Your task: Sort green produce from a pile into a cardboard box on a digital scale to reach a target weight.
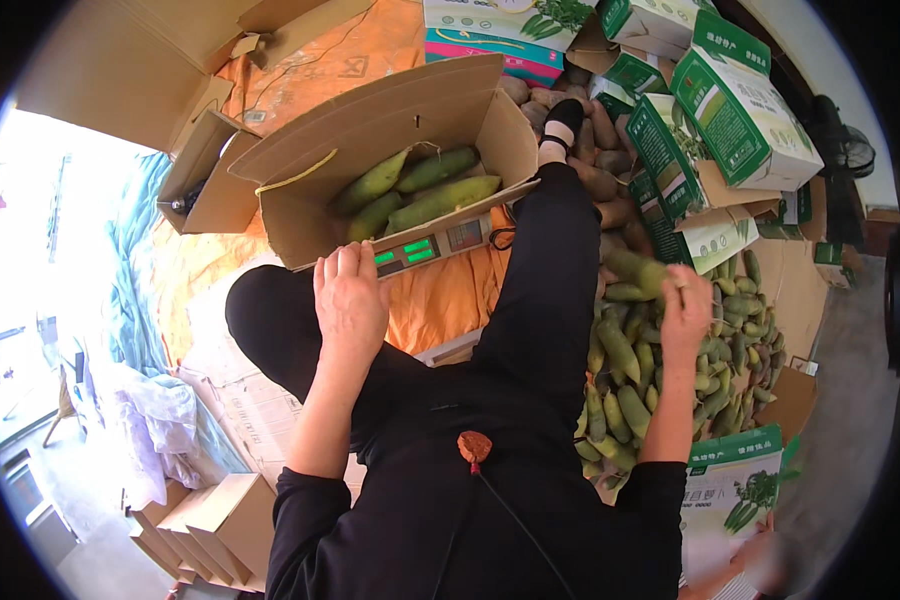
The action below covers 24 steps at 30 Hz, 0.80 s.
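My right hand [687,308] is closed round the end of a green radish [633,266], slightly blurred, above the radish pile [625,350] on my right. My left hand [350,300] lies with its fingers stretched out at the near left corner of an open cardboard box [315,200], beside the lit green display of a digital scale [420,250]. Inside the box lie several long green radishes [440,202]. The scale's front shows along the box's near side; my left fingertips partly cover its left end.
Green-and-white printed cartons [740,110] stand at the far right, near brownish roots [595,180]. A smaller open carton [210,175] sits left of the box on orange sheeting [370,45]. Folded cardboard [220,525] is at lower left. Another person's hand [760,550] shows at lower right.
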Available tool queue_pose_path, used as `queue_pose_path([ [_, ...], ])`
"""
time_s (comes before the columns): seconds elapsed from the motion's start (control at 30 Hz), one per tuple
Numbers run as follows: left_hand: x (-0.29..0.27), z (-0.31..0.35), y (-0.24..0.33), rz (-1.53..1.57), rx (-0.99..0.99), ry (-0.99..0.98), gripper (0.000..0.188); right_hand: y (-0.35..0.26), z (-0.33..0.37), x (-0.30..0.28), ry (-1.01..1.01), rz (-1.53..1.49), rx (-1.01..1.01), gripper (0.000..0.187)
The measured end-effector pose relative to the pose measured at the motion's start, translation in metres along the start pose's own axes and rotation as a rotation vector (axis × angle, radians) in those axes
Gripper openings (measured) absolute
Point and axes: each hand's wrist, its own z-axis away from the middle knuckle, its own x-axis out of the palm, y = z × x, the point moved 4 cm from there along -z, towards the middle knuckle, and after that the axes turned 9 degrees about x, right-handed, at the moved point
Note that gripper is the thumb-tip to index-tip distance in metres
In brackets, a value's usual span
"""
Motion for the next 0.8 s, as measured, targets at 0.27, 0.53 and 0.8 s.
queue_pose_path([
  [0.27,-0.001,-0.001,-0.002,0.03,-0.006,-0.028,0.052,-0.144,-0.094,-0.03,0.244,-0.265,-0.38,0.018],
  [0.53,-0.002,-0.001,-0.002,0.021,0.018,-0.014,0.052,-0.233,-0.115,0.077,0.093,-0.212,-0.588,0.013],
  [0.8,-0.007,-0.002,-0.004,0.042,0.044,-0.016,0.044,-0.226,-0.099,0.132,-0.097,-0.071,-0.555,0.04],
])
